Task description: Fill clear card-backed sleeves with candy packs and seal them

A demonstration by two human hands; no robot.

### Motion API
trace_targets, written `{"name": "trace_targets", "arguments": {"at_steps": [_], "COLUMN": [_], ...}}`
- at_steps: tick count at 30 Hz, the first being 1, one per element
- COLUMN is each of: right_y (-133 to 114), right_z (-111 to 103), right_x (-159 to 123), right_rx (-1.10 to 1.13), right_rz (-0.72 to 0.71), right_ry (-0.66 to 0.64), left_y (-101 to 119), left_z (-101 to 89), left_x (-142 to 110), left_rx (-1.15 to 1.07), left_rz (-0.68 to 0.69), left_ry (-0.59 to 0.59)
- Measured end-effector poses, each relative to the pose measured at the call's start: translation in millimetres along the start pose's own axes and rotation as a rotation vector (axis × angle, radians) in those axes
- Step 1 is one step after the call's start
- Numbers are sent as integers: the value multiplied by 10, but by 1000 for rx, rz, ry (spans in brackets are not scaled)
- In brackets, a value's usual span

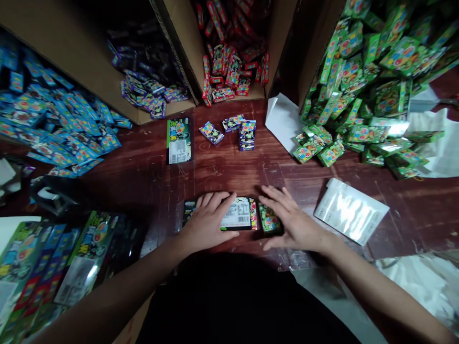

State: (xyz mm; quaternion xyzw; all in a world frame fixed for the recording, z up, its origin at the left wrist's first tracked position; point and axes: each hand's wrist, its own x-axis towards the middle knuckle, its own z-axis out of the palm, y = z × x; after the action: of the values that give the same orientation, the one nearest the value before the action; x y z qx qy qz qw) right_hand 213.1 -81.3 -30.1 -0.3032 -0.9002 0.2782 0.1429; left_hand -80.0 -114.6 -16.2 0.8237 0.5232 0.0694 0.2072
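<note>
Pressing down with both palms looks like the way to keep this flat black packet [239,213] from sliding on the wooden table [222,167]: left hand [208,224] lies spread and relaxed over its left half, fingertips at its far edge. Right hand [292,224] is also flat, unclenched, fingers over the small green box [268,220] tucked against the packet's right end, gripping nothing.

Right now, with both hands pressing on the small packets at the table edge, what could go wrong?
1. The left hand and right hand cover a row of small packets close to the near edge of the table; a slip may push some off.
2. The green packet pile leans out of its box and may slide further.
3. The small purple stack could topple if the table is bumped.
</note>
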Motion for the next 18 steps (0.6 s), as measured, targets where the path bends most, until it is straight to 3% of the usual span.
{"name": "trace_targets", "arguments": {"at_steps": [5,11,18], "right_y": [234,293,325], "right_z": [-133,-115,-370], "right_x": [-131,73,203], "right_rx": [-8,7,65], "right_rz": [9,-37,-37], "right_ry": [-10,-8,42], "left_y": [65,173,340], "left_z": [18,24,0], "left_x": [56,173,334], "left_rx": [-4,1,-70], "left_rz": [-10,15,-78], "left_ry": [2,5,100]}}
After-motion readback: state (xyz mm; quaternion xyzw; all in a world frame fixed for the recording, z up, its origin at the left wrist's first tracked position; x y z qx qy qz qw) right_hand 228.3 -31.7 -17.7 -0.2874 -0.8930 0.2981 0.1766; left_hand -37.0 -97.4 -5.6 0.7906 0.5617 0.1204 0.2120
